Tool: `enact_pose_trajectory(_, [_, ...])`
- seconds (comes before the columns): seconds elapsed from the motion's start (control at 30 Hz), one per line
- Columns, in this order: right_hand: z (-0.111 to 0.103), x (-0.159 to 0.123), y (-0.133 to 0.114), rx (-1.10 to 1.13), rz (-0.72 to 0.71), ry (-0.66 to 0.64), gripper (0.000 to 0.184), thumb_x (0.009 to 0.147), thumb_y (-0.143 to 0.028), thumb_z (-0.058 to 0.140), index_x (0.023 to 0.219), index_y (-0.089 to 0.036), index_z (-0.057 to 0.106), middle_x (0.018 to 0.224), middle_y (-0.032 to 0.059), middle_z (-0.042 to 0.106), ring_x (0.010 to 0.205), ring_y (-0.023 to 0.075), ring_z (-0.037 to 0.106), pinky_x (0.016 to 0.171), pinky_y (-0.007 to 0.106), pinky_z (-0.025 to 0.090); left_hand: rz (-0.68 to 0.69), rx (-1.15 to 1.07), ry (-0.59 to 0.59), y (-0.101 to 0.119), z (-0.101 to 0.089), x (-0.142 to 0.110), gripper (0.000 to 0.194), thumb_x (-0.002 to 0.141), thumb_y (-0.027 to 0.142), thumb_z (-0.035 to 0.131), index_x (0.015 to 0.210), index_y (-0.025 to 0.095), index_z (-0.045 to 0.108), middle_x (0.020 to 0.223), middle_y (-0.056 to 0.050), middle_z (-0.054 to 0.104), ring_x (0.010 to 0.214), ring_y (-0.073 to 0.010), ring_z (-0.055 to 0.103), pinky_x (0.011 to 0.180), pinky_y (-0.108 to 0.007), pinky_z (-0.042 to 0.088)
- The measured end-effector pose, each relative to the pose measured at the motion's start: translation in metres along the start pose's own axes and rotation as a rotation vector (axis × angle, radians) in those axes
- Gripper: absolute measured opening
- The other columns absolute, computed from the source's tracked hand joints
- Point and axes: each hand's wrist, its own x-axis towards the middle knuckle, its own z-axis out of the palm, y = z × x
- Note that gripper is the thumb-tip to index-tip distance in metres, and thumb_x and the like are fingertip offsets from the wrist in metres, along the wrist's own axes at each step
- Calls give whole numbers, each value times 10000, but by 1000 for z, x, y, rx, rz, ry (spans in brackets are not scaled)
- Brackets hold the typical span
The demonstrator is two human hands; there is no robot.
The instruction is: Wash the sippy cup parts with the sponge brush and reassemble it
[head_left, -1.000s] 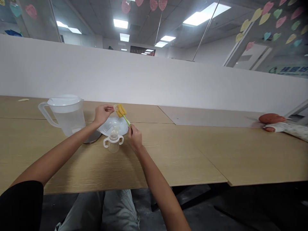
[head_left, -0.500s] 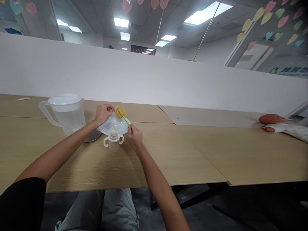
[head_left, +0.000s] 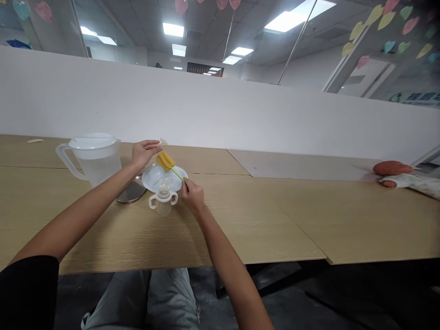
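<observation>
Blue characters [head_left: 422,96] seen at the glass [head_left: 309,68] are too blurred to read.

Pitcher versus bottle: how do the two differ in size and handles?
The pitcher is much larger than the bottle. The pitcher has a single handle, on its left side in the picture, while the bottle has two, one on each side. Both are see-through and upright.

1. Ceiling panels [head_left: 173,30] are glowing white beyond the glass [head_left: 130,23].
2. Soft shadows are falling across the table [head_left: 275,229].
3. The floor [head_left: 288,293] is looking very dim.
4. The upper right corner is darkening, blurring and showing slanted, stretched shapes.
</observation>
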Motion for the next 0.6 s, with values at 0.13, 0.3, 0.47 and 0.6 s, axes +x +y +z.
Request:
enact_pose_trajectory(0.13, [-3,0,2,-70,-114,-33,361,956,-294,363,1064,-150,676,697,68,669,575,111,557,549,209,360,8,0,46,6,-2,-3,447,497,305,827,881,113,704,854,-96,722,851,-217,671,769,-330,536])
enact_pose_trajectory(0.3, [-4,0,3,-61,-111,31,378,963,-302,351,1041,-142,684,674,66,664,551,112,551,537,217,348,-57,-35,31,-1,-11,-4,464,460,315,841,845,112,680,813,-70,695,779,-183,648,715,-320,536])
enact_pose_trajectory(0.47, [-3,1,1,22,11,104,399,976,-302,310,1029,-133,668,737,83,683,625,128,593,570,217,386,-34,31,23,-26,-32,-1,353,491,299,810,766,128,670,691,-6,632,709,-136,612,778,-310,528])
enact_pose_trajectory(0.6, [-4,2,2,74,61,138,390,968,-303,319,1011,-128,664,749,81,690,634,133,599,577,219,402,-107,-10,66,-44,-51,-1,357,516,324,776,788,126,659,706,-7,614,654,-131,609,687,-311,549])
